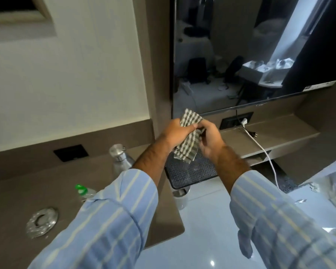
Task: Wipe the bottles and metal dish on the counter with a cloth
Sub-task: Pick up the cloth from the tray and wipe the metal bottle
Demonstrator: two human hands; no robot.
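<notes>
Both hands hold a checked green-and-white cloth (188, 138) in the air above a stool, in front of the television. My left hand (176, 132) grips its upper part, and my right hand (209, 139) pinches its right side. On the brown counter (17, 193) to the left stands a steel bottle (120, 159). Nearer me is a clear plastic bottle with a green cap (83, 190), partly hidden by my left sleeve. A shiny metal dish (42, 222) lies near the counter's front left.
A dark television (241, 55) hangs on the wall ahead. Below it, a shelf (270, 136) carries a socket panel with a white cable (268, 158) trailing down to the floor. A black perforated stool (190, 171) stands under my hands. A second socket (71, 152) sits in the counter's back wall.
</notes>
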